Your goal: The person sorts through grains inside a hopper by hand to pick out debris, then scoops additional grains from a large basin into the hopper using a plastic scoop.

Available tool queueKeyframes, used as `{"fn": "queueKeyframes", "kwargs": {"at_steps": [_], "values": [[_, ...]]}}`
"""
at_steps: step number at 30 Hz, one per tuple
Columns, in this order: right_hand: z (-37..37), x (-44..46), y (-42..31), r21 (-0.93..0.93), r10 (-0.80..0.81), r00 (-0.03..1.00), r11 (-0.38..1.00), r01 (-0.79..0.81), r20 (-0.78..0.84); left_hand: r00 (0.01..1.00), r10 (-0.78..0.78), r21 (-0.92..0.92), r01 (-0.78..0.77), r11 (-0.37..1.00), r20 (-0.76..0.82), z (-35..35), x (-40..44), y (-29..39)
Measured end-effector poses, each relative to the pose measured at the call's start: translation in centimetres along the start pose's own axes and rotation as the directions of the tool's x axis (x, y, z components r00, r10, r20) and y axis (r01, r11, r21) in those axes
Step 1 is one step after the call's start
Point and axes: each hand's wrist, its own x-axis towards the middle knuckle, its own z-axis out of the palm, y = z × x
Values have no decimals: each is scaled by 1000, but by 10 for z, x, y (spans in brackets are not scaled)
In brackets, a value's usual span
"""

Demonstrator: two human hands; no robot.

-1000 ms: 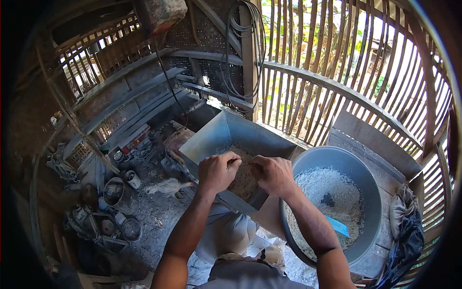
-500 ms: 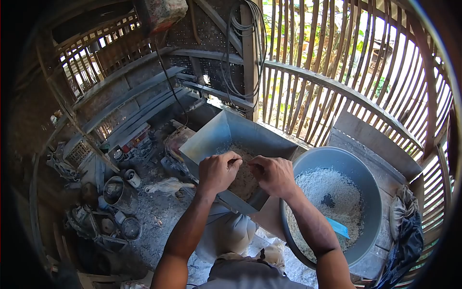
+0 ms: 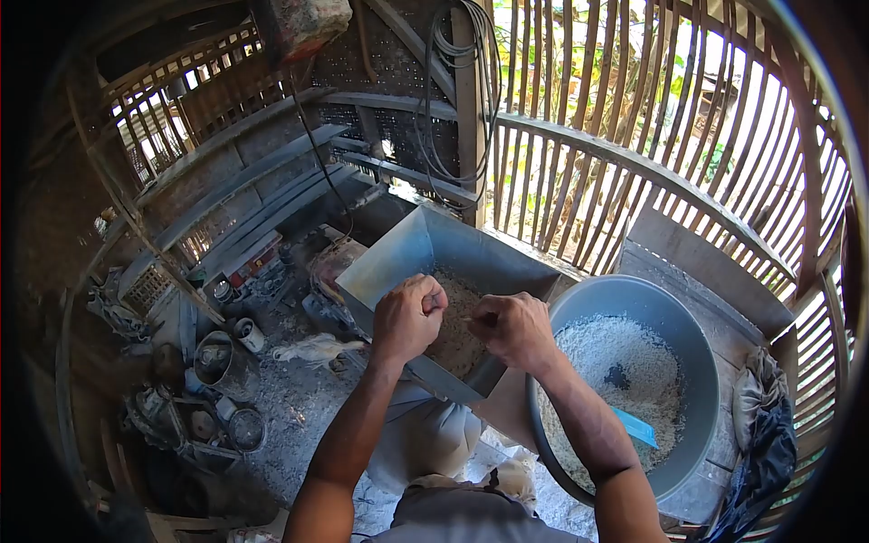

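A square metal hopper [image 3: 385, 258] holds pale, coarse grain material [image 3: 457, 339] at its bottom. Over its left side is my left hand [image 3: 410, 317], fingers curled closed. My right hand [image 3: 511, 328] hangs over the hopper's right side in a pinch, with a tiny bit of something unclear at the fingertips. The two hands are a small gap apart. To the right stands a large grey tub [image 3: 700, 389] with white grain material [image 3: 625, 348] and a light blue scoop [image 3: 639, 427] lying in it. Below the hopper bulges a pale sack [image 3: 425, 439].
An engine-like machine [image 3: 330, 276] stands left of the hopper. Buckets [image 3: 226, 362] and clutter lie on the dusty floor at the left. Coiled cable [image 3: 453, 54] hangs on a post. Dark cloth [image 3: 765, 452] drapes at the right, beside a slatted wall [image 3: 634, 181].
My left hand has moved slightly up and turned, and the gap between my two hands has widened. The hopper, tub and scoop have not moved.
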Motion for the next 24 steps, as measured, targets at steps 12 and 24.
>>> {"fn": "queueKeyframes", "kwargs": {"at_steps": [12,24], "values": [[9,2,12,-55,-215,965,976,209,-152,994,112,-2,-112,994,-7,1,-1,-7],[5,-3,1,-35,-73,997,997,73,-12,995,96,39,-97,994,25,0,-6,-9]]}}
